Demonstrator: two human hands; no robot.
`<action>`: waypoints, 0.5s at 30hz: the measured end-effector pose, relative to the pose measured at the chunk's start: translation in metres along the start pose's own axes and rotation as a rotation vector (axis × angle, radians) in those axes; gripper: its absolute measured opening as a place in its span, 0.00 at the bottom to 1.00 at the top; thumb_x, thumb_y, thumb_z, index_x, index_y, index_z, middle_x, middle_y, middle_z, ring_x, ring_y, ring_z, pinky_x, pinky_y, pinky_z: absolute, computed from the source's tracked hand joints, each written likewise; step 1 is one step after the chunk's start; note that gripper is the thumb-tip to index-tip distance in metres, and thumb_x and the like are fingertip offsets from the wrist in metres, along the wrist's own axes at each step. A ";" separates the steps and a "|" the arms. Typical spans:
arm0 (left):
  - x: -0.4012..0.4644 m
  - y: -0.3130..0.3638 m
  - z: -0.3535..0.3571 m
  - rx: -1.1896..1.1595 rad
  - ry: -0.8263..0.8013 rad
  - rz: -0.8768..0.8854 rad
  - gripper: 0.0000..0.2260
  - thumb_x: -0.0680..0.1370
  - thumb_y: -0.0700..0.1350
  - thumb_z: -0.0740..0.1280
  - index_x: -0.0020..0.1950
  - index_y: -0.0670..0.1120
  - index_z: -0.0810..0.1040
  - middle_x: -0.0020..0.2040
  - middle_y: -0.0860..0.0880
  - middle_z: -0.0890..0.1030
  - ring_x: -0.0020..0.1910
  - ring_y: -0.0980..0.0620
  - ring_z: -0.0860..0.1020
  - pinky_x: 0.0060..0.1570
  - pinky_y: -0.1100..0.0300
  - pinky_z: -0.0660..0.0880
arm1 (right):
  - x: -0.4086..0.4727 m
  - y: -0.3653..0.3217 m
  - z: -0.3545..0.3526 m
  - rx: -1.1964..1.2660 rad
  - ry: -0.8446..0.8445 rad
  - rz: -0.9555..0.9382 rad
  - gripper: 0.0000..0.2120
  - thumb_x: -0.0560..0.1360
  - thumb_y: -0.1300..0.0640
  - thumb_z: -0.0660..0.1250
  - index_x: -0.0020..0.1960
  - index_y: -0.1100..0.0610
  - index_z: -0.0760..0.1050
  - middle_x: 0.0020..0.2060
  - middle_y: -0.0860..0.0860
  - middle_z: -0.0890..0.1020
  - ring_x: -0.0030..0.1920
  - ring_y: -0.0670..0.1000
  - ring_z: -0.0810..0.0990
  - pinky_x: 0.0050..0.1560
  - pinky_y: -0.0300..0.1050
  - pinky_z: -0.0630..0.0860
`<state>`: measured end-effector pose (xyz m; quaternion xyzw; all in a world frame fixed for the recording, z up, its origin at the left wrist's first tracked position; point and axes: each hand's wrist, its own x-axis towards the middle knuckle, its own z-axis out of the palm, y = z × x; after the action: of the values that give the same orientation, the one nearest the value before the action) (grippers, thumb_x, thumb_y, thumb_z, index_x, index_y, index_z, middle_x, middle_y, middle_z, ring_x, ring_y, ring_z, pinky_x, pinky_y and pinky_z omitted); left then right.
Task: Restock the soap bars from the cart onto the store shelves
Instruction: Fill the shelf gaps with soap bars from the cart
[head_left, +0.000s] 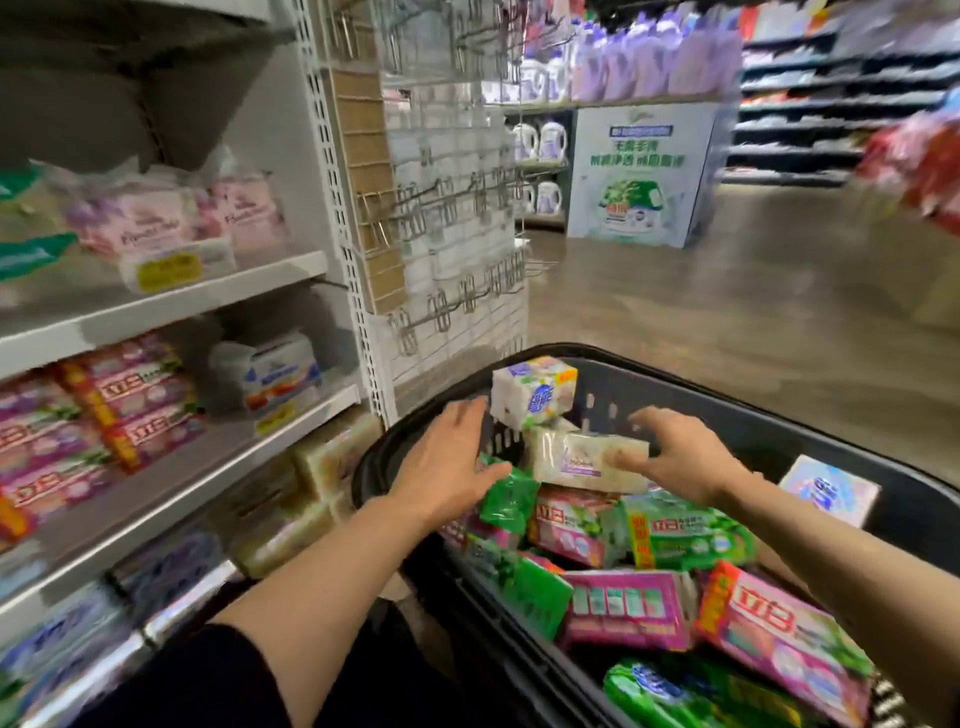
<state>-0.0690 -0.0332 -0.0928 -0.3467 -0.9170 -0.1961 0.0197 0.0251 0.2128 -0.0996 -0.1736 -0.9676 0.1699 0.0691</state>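
Both of our hands reach forward over the dark plastic cart (779, 415) in the lower right of the frame. Our left hand (452, 462) sits at the centre, flat and palm down, fingers straight and spread, holding nothing; its fingertips lie just beside a white soap pack with blue print (532, 397) that stands highest in the pile. Our right hand (675, 457) is to the right of it, fingers bent in a loose claw, the thumb and fingertips touching the right end of a cream soap pack (582, 460). We cannot tell whether it grips that pack yet or only touches it. Both forearms run in bare from the bottom edge, with a dark sleeve (218, 680) showing at the lower left.

We see the cart heaped with soap bars: green packs (680, 535) in the middle, pink packs (623, 608) nearer the bottom edge, and a pale blue pack (831, 488) leaning on the right wall.

On the left side of the frame stand the white store shelves (171, 306), blurred, holding pink packs (130, 405) at the middle left and paler pink ones (156, 228) above. A pegboard panel with bare metal hooks (447, 208) fills the upper centre. Beyond it lies a brown floor (727, 312), a white promotional display box (639, 176) and purple detergent bottles (649, 57) at the top.
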 end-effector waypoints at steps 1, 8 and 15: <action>0.010 0.001 0.004 -0.006 0.009 -0.021 0.37 0.77 0.56 0.67 0.78 0.46 0.52 0.75 0.47 0.60 0.73 0.48 0.62 0.69 0.57 0.61 | 0.005 0.002 0.008 0.035 -0.022 0.052 0.29 0.74 0.39 0.66 0.67 0.57 0.71 0.62 0.55 0.78 0.62 0.57 0.76 0.59 0.49 0.73; 0.080 0.010 0.042 -0.347 0.088 -0.340 0.36 0.76 0.63 0.63 0.77 0.46 0.54 0.65 0.42 0.76 0.62 0.41 0.76 0.57 0.50 0.74 | 0.034 0.018 0.035 0.339 -0.050 0.223 0.25 0.80 0.41 0.54 0.48 0.62 0.77 0.45 0.55 0.80 0.50 0.58 0.78 0.52 0.51 0.73; 0.114 0.021 0.073 -0.750 0.147 -0.544 0.31 0.78 0.63 0.59 0.76 0.63 0.48 0.68 0.44 0.74 0.64 0.40 0.74 0.64 0.46 0.70 | 0.047 0.028 0.048 0.350 -0.114 0.343 0.29 0.79 0.38 0.51 0.42 0.61 0.76 0.47 0.57 0.79 0.51 0.58 0.78 0.54 0.50 0.71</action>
<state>-0.1342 0.0801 -0.1334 -0.0623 -0.8367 -0.5359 -0.0943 -0.0190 0.2399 -0.1503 -0.3109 -0.8822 0.3534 0.0136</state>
